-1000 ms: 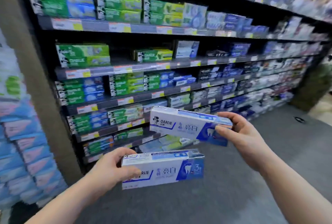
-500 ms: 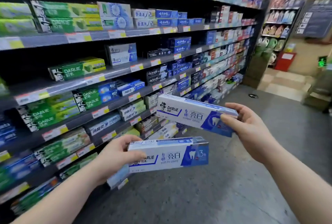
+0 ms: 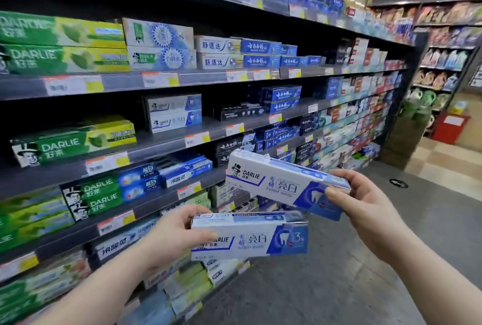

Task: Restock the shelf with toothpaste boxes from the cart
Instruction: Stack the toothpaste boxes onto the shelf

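So each hand's got one long white-and-blue cardboard Darlie toothpaste box, and the obvious home for them is that stack of two matching white-and-blue boxes [image 3: 174, 113] on the dark metal shelf [image 3: 214, 126] further back and to the left, second row down from the green stuff. If it were me I'd do one box at a time: lift the upper box [image 3: 284, 184] first since it's already closer to the shelving, turn it so the long printed face looks out at the aisle like its twins, and slide it in beside or on top of the stack without knocking them back. There looks to be bare shelf to the right of that stack, before the black boxes [image 3: 238, 112], so probably room for both. The right hand [image 3: 365, 210] pinches the upper box at its blue end, thumb on the front face and fingers wrapped behind, with the box tilted so its left end sits higher. The left hand [image 3: 174, 236] grips the lower box [image 3: 249, 237] at its left end, thumb across the front, fingers over the top edge, holding it roughly level. Both boxes are out in the aisle, near the person, not touching the shelves or each other as far as I can tell. They look clean, square-edged, uncrushed, with a tooth graphic on the blue part. No cart anywhere in view.
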{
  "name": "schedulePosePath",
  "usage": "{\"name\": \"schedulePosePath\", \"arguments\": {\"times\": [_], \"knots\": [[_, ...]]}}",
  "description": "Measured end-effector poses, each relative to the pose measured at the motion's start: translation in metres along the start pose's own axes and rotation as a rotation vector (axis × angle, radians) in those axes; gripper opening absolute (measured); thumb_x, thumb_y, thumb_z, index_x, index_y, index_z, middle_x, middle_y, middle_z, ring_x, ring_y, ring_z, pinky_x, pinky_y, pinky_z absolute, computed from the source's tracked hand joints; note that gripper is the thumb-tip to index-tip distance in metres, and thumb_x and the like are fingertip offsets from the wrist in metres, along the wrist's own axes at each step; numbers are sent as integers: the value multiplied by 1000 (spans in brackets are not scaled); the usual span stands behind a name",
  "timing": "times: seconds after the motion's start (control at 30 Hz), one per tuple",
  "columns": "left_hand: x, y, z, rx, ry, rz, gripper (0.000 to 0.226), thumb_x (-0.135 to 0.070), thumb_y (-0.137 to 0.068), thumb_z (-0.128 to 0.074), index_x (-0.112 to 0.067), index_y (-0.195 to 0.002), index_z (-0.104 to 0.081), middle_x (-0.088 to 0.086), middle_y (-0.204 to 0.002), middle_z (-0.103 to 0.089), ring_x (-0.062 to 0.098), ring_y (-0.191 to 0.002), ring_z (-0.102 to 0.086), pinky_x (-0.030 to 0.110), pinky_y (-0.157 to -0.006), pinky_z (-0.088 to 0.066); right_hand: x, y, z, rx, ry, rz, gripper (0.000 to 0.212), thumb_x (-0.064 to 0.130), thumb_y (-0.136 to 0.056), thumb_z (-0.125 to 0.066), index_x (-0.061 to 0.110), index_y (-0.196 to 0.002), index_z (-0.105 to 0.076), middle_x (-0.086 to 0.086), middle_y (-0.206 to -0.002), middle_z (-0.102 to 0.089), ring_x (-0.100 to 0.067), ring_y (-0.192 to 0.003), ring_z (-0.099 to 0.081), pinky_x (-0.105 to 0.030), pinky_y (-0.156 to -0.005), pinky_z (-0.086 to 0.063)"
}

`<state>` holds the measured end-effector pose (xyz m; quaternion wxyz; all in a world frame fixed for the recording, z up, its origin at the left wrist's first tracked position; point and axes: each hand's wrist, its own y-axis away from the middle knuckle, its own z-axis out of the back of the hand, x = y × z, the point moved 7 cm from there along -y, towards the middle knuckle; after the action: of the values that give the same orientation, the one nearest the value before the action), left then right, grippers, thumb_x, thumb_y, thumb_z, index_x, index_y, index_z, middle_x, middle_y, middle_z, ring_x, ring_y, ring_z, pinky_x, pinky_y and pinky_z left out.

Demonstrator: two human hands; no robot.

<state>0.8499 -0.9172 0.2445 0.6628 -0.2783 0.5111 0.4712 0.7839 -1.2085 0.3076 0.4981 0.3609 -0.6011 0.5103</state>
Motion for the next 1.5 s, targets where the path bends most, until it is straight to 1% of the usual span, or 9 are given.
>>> {"name": "schedulePosePath", "arguments": {"times": [0.17,0.53,0.6,0.73,0.9,1.17,1.27,1.37,1.5], "knots": [[5,-44,29,-136,-2,38,49,-26,-52,-79,-23,-98,-62,1,-91,-74,15,-81,-71,33,-79,-56,-14,-85,-9,112,-39,-2,89,60,-26,-86,23,-102,-57,1,-93,-74,-14,-83,-70,-23,-65,-57],[6,-133,73,-528,23,77,38,-14,-71,-78,-33,-97,-58,-18,-85,-69,-1,-77,-64,10,-62,-44,-48,-307,-83,458,-53,21,76,55,-39,-84,24,-102,-55,1,-91,-73,-10,-78,-69,-20,-68,-55],[2,-147,74,-606,37,97,39,-21,-72,-78,-40,-97,-55,-23,-98,-58,-6,-87,-55,15,-71,-41,-52,-340,-102,539,-41,40,83,62,-32,-84,26,-101,-55,8,-81,-73,-6,-73,-69,-16,-63,-53],[1,-161,76,-715,93,154,55,-46,-47,-78,-43,-98,-58,-18,-114,-54,6,-108,-51,30,-95,-40,-72,-393,-145,664,-55,31,30,13,-84,-64,13,-110,-49,0,-79,-60,6,-53,-61,-6,-48,-44],[4,-165,81,-849,123,168,63,-47,-35,-75,-38,-96,-60,-20,-107,-58,-4,-97,-54,21,-84,-44,-99,-427,-204,803,-47,22,23,4,-86,-58,20,-101,-50,0,-88,-61,1,-65,-66,-14,-62,-53],[13,-171,105,-925,125,192,61,-42,-37,-80,-38,-95,-61,-8,-107,-66,15,-104,-61,32,-87,-49,-122,-444,-262,858,-82,-13,31,0,-85,-59,10,-111,-45,0,-91,-61,3,-66,-65,-13,-64,-53],[14,-176,115,-893,123,190,57,-40,-48,-88,-35,-99,-62,-4,-106,-69,15,-95,-64,26,-74,-50,-128,-447,-273,910,-51,-20,31,1,-84,-60,12,-110,-45,-2,-96,-62,-1,-73,-65,-15,-71,-54],[16,-182,122,-843,156,155,78,-55,-26,-88,-32,-98,-67,-6,-99,-73,13,-92,-69,27,-80,-49,-132,-454,-274,920,105,45,36,5,-80,-66,14,-111,-49,-6,-104,-62,-14,-88,-61,-26,-86,-53],[23,-187,133,-844,162,134,82,-65,-16,-83,-36,-91,-69,-9,-99,-73,8,-90,-69,27,-81,-48,-130,-462,-265,791,302,209,45,8,-71,-76,18,-108,-52,10,-79,-50,-3,-67,-48,-1,-63,-42]]}}
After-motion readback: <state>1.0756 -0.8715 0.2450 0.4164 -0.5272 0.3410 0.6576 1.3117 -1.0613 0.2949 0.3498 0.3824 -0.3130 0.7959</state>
